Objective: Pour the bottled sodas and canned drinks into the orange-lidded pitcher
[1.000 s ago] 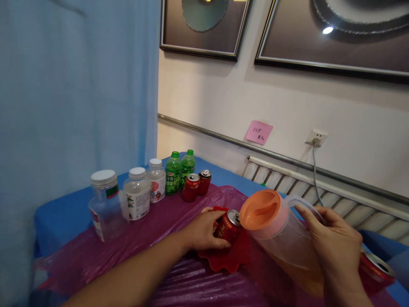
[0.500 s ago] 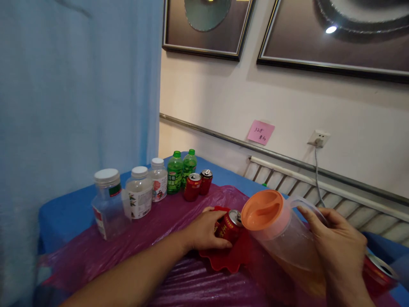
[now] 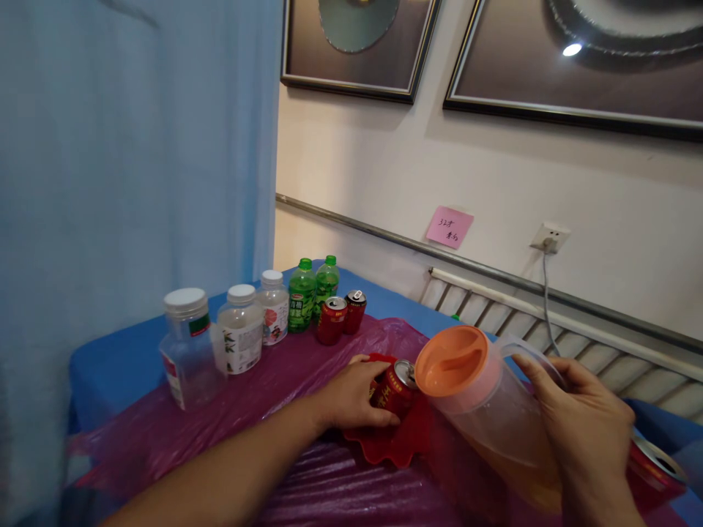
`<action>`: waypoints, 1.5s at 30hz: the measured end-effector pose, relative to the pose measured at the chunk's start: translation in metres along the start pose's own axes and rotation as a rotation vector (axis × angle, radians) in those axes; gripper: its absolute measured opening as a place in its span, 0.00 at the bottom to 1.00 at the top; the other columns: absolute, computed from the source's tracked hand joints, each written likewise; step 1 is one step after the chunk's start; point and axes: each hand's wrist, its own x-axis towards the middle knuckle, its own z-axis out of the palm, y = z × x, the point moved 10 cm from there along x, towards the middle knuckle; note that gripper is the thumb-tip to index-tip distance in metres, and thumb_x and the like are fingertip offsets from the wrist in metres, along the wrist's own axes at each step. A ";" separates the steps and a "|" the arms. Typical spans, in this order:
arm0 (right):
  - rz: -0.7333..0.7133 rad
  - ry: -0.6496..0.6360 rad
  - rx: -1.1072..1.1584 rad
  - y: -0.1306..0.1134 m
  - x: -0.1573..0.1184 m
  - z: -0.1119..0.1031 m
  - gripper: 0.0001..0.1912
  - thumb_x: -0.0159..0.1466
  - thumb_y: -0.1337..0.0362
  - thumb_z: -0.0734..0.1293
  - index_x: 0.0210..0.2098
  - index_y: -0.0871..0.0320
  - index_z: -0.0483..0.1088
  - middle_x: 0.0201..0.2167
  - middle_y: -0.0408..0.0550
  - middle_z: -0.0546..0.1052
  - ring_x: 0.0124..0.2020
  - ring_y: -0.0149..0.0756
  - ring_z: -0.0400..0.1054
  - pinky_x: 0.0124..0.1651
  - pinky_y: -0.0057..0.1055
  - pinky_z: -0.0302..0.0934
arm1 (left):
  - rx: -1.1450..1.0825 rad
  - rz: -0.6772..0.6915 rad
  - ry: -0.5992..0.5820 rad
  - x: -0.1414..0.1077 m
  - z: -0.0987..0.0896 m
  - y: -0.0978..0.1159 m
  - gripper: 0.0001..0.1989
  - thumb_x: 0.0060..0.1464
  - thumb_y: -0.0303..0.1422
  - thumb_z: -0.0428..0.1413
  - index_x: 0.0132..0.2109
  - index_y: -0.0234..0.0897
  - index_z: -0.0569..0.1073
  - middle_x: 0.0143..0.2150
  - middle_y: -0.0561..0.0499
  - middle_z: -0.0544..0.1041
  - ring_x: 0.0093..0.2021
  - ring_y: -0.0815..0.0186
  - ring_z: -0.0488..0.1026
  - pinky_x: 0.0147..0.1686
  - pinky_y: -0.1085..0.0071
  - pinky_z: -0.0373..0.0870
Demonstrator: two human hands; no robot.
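Note:
My left hand is wrapped round a red drink can, which leans toward the right over a red scalloped dish. In my right hand is the handle of a clear plastic pitcher with an orange lid. The pitcher tilts left, its lid edge at the can's top, and amber liquid shows in its lower part. Whether liquid passes into the can I cannot tell. Another red can stands beside my right wrist, partly hidden by it.
Purple plastic sheeting covers part of the blue table. Along the left and back stand clear jars with white lids, green bottles and two red cans. A radiator and a plugged socket are behind.
Almost nothing differs. Both hands keep their holds, and the can and tilted pitcher stay in place; the whole view has shifted very slightly.

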 end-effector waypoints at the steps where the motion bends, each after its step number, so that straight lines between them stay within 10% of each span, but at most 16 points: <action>1: -0.001 0.003 -0.002 0.000 0.000 0.000 0.25 0.51 0.38 0.72 0.28 0.55 0.78 0.21 0.40 0.73 0.28 0.39 0.68 0.29 0.30 0.55 | -0.002 -0.003 -0.001 0.000 0.000 -0.001 0.34 0.41 0.41 0.71 0.57 0.47 0.74 0.54 0.51 0.81 0.54 0.50 0.75 0.64 0.53 0.51; 45: 0.012 -0.011 0.004 0.010 0.002 0.002 0.26 0.52 0.38 0.73 0.33 0.55 0.80 0.23 0.39 0.74 0.29 0.38 0.68 0.30 0.29 0.55 | 0.032 0.005 -0.006 0.001 0.001 -0.001 0.35 0.42 0.43 0.71 0.58 0.46 0.74 0.55 0.51 0.81 0.54 0.50 0.75 0.63 0.55 0.54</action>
